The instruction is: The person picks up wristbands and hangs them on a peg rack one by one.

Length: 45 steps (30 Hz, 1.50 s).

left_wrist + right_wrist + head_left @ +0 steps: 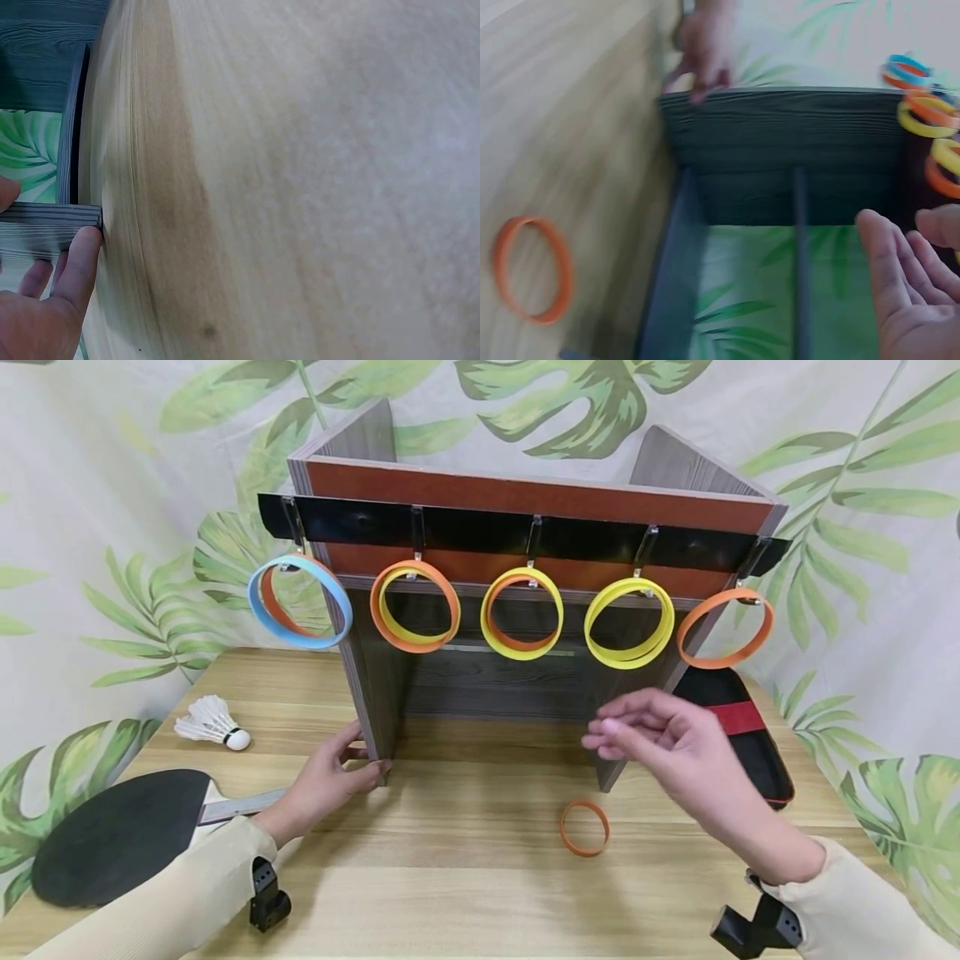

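Observation:
My left hand point(330, 781) grips the lower front edge of the left side panel point(369, 693) of a grey wooden shelf unit, thumb on one face and fingers on the other. In the right wrist view, my right hand point(915, 277) is raised beside the shelf's front, fingers loosely bent and holding nothing. Above it, rubber wristbands hang from metal hooks on a black strip point(480, 531): a blue one point(341, 610) over orange, orange-and-yellow pairs point(377, 625), a yellow pair point(633, 658) and a single orange one point(723, 658). Another orange wristband point(566, 835) lies on the table.
A shuttlecock point(213, 722) and a black table-tennis paddle point(123, 835) lie on the wooden table's left side. To the right, behind my right forearm, is a black case with a red band point(738, 718). Leaf-patterned cloth point(810, 527) hangs behind the shelf.

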Each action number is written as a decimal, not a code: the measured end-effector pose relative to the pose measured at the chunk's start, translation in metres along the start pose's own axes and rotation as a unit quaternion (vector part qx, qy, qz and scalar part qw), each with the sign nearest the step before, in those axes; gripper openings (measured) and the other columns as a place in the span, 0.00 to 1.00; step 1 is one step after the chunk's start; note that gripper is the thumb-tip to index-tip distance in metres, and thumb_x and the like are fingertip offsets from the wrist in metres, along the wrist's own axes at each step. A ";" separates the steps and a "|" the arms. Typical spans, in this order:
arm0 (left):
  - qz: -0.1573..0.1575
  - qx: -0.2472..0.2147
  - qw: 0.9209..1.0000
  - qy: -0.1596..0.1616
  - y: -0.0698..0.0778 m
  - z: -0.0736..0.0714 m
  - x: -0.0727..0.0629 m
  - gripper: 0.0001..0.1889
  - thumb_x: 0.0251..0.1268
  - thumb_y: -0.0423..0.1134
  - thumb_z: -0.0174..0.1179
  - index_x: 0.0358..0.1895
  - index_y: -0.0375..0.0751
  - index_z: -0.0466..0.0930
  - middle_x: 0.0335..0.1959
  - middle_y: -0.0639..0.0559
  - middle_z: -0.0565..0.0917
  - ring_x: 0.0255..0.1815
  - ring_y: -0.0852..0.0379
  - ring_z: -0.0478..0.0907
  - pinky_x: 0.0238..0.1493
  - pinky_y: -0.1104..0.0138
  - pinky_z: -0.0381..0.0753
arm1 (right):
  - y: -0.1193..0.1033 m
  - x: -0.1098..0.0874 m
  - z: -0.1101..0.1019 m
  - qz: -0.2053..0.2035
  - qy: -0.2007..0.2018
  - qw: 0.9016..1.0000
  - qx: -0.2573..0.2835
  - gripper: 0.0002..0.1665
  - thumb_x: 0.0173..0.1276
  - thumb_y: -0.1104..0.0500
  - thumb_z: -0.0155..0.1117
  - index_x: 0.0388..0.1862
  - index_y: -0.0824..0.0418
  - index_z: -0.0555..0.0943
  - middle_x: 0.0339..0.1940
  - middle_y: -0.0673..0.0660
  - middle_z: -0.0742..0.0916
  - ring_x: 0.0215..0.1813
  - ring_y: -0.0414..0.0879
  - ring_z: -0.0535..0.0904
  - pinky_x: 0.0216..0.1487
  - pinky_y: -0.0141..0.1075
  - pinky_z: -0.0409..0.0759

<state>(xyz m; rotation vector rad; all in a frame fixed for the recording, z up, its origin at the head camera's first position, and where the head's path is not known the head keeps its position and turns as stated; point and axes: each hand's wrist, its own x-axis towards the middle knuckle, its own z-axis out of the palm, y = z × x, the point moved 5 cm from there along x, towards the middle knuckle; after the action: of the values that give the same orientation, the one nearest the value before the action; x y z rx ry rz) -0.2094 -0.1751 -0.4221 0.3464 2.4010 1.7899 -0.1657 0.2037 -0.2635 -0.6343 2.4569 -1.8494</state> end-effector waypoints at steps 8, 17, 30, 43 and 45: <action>0.006 0.013 1.000 0.011 0.000 -0.002 -0.001 0.35 0.75 0.31 0.61 0.82 0.43 0.61 0.74 0.32 0.70 0.64 0.36 0.77 0.47 0.65 0.89 | 0.051 0.000 0.018 0.026 -0.075 0.981 -0.175 0.06 0.74 0.61 0.69 0.46 0.59 0.87 0.43 0.55 0.92 0.43 0.35 0.87 0.46 0.30 0.87; -0.002 0.015 1.000 0.015 -0.001 -0.005 -0.003 0.34 0.75 0.31 0.61 0.81 0.43 0.62 0.74 0.32 0.71 0.64 0.37 0.76 0.46 0.69 0.88 | 0.095 -0.008 0.042 -0.031 -0.192 0.911 -0.364 0.12 0.75 0.66 0.64 0.54 0.65 0.85 0.50 0.58 0.91 0.51 0.49 0.88 0.52 0.43 0.88; 0.016 0.003 1.000 0.005 0.000 0.000 0.000 0.34 0.76 0.30 0.60 0.82 0.43 0.61 0.76 0.31 0.68 0.66 0.32 0.76 0.47 0.65 0.90 | 0.120 -0.021 0.053 -0.116 -0.177 0.832 -0.513 0.08 0.72 0.67 0.68 0.47 0.58 0.86 0.43 0.51 0.88 0.46 0.46 0.86 0.42 0.37 0.87; 0.014 0.003 1.000 0.003 -0.001 0.001 0.000 0.35 0.75 0.30 0.61 0.82 0.43 0.60 0.77 0.31 0.67 0.66 0.32 0.75 0.48 0.64 0.90 | 0.121 -0.019 0.052 -0.091 -0.214 0.839 -0.492 0.08 0.72 0.68 0.67 0.36 0.55 0.80 0.30 0.46 0.81 0.32 0.34 0.75 0.29 0.29 0.75; 0.015 0.004 1.000 0.005 0.000 0.000 0.000 0.35 0.75 0.30 0.61 0.82 0.43 0.60 0.77 0.31 0.67 0.66 0.32 0.75 0.47 0.64 0.90 | 0.119 -0.018 0.048 -0.079 -0.221 0.851 -0.470 0.09 0.71 0.68 0.67 0.35 0.55 0.80 0.28 0.45 0.81 0.30 0.32 0.74 0.30 0.28 0.74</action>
<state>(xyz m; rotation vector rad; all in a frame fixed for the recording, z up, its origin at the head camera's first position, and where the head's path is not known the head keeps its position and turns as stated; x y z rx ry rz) -0.2093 -0.1748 -0.4222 0.3771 2.4235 1.7976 -0.1754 0.1917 -0.3925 -1.1199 2.8536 -0.2730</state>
